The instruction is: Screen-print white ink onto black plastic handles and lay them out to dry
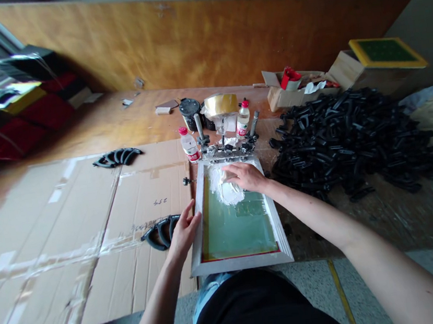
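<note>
A metal-framed printing screen [201, 227] with green mesh lies on the wooden table in front of me. My right hand [246, 175] is at its far end, fingers curled on a white rag or wad [223, 190] that rests on white ink on the mesh. My left hand [184, 230] grips the frame's left edge, fingers stretched along the rail. Just left of that hand lies a small stack of black curved plastic parts [158, 233].
A large heap of black curved parts [351, 140] fills the right of the table. Two small bottles [190, 145], a black tub [190, 110] and a tape roll [220, 103] stand behind the screen. Flattened cardboard [70, 227] covers the left; more black parts [118, 156] lie on it.
</note>
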`<state>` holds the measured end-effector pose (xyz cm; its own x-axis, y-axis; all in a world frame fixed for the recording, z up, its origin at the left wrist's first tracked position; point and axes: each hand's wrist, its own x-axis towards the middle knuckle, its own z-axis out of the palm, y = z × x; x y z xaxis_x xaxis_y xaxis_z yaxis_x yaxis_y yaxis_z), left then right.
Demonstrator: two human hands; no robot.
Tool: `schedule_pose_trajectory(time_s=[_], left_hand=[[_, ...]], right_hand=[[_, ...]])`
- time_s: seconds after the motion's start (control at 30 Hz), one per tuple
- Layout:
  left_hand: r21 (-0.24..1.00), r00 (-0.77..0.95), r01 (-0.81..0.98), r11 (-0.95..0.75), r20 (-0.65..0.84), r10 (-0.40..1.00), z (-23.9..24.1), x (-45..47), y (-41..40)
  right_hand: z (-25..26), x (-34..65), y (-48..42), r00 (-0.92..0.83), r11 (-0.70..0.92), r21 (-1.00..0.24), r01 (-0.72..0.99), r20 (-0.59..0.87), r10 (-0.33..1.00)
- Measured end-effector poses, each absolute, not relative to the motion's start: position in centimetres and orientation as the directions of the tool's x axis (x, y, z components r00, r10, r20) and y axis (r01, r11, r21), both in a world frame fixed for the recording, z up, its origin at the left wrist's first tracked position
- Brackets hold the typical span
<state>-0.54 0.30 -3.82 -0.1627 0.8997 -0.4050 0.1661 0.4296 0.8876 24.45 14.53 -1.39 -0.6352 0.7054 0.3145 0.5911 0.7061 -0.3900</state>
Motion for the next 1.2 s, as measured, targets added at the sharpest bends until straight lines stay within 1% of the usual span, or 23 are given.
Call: schedule_pose_trajectory(time_s=[0.1, 0.2, 0.27, 0.33, 0.37, 0.43, 0.5, 0.57, 0.6, 0.67, 0.7, 0.73, 0.77, 0.83, 0.87, 0.9, 0.93, 0.97, 1.0, 1.1, 1.13, 1.17, 1.2], left_hand=[[0.911, -0.160, 0.094, 0.401, -0.383, 0.910, -0.8, -0.9, 0.6], [0.927, -0.136, -0.008, 0.376, -0.373, 0.918, 1.7, -0.9, 2.0], [0.961, -0.154, -0.130, 0.246, -0.265, 0.952, 3.0, -0.5, 3.7], [0.970, -0.203, -0.237, 0.051, -0.101, 0.974, 4.2, 0.2, 5.7], [0.962, -0.217, -0.274, -0.013, -0.048, 0.975, 4.7, 0.5, 6.7], [0.948, -0.236, -0.314, -0.045, -0.032, 0.971, 5.3, 1.3, 8.1], [0.935, -0.295, -0.354, -0.028, -0.083, 0.952, 5.0, 2.3, 8.3], [0.917, -0.318, -0.397, 0.039, -0.177, 0.931, 3.4, 3.6, 7.1], [0.903, -0.270, -0.408, 0.132, -0.258, 0.928, 2.3, 4.5, 6.1], [0.826, -0.074, -0.394, 0.402, -0.465, 0.882, -0.2, 6.4, 3.6], [0.768, 0.018, -0.380, 0.516, -0.552, 0.834, -1.4, 7.3, 2.4], [0.715, 0.080, -0.377, 0.589, -0.608, 0.790, -2.5, 8.1, 1.3], [0.682, 0.102, -0.391, 0.618, -0.636, 0.765, -3.3, 8.6, 0.4], [0.671, 0.067, -0.433, 0.602, -0.642, 0.764, -4.4, 8.3, -0.8], [0.687, 0.026, -0.435, 0.582, -0.637, 0.771, -4.9, 7.4, -1.2], [0.709, -0.033, -0.418, 0.568, -0.636, 0.771, -5.3, 5.9, -1.4], [0.727, -0.097, -0.390, 0.566, -0.643, 0.759, -5.8, 3.8, -1.7], [0.748, -0.191, -0.344, 0.567, -0.647, 0.738, -6.4, 1.4, -2.1], [0.751, -0.298, -0.294, 0.591, -0.660, 0.690, -7.3, -1.4, -2.6], [0.676, -0.551, -0.183, 0.713, -0.672, 0.495, -10.5, -9.5, -4.8], [0.639, -0.592, -0.129, 0.758, -0.663, 0.458, -11.7, -11.6, -5.5], [0.604, -0.597, -0.040, 0.796, -0.653, 0.466, -12.7, -13.3, -6.1], [0.600, -0.580, 0.071, 0.797, -0.625, 0.523, -13.7, -14.5, -6.6]], right_hand=[[1.0, 24.2, 18.4, -0.470, 0.540, -0.388, 0.746, 0.268, 0.841], [2.8, 27.0, 20.8, -0.285, 0.397, -0.378, 0.836, 0.319, 0.904], [2.9, 30.1, 21.1, -0.122, 0.275, -0.424, 0.863, 0.352, 0.928], [1.6, 32.7, 20.4, 0.027, 0.129, -0.485, 0.865, 0.300, 0.953], [0.5, 33.5, 19.7, 0.066, 0.076, -0.506, 0.859, 0.257, 0.964], [-2.4, 33.8, 17.7, 0.046, 0.063, -0.521, 0.851, 0.194, 0.980], [-5.2, 32.4, 15.4, -0.050, 0.130, -0.522, 0.843, 0.164, 0.985], [-7.2, 30.3, 13.0, -0.240, 0.279, -0.498, 0.821, 0.141, 0.960], [-7.7, 29.2, 11.9, -0.320, 0.348, -0.477, 0.807, 0.141, 0.937], [-7.8, 27.0, 9.8, -0.387, 0.425, -0.429, 0.797, 0.176, 0.905], [-7.5, 25.9, 8.8, -0.385, 0.441, -0.406, 0.801, 0.215, 0.898], [-7.1, 24.9, 7.7, -0.399, 0.473, -0.383, 0.793, 0.260, 0.879], [-6.6, 24.0, 6.7, -0.452, 0.539, -0.358, 0.762, 0.301, 0.839], [-5.8, 23.0, 5.2, -0.629, 0.715, -0.312, 0.626, 0.340, 0.699], [-5.5, 23.1, 4.9, -0.699, 0.766, -0.308, 0.565, 0.314, 0.642], [-5.3, 23.7, 5.0, -0.728, 0.769, -0.319, 0.553, 0.263, 0.633], [-5.1, 24.9, 5.6, -0.708, 0.727, -0.333, 0.601, 0.200, 0.677], [-5.1, 26.6, 6.5, -0.639, 0.641, -0.336, 0.690, 0.134, 0.757], [-5.2, 28.7, 7.6, -0.519, 0.512, -0.319, 0.798, 0.071, 0.852], [-6.2, 35.3, 11.6, -0.239, 0.236, -0.249, 0.939, 0.015, 0.971], [-6.7, 37.1, 12.7, -0.150, 0.142, -0.219, 0.965, -0.021, 0.988], [-7.2, 38.4, 13.5, -0.085, 0.073, -0.194, 0.978, -0.050, 0.995], [-7.6, 39.4, 14.1, -0.034, 0.021, -0.174, 0.985, -0.075, 0.997]])
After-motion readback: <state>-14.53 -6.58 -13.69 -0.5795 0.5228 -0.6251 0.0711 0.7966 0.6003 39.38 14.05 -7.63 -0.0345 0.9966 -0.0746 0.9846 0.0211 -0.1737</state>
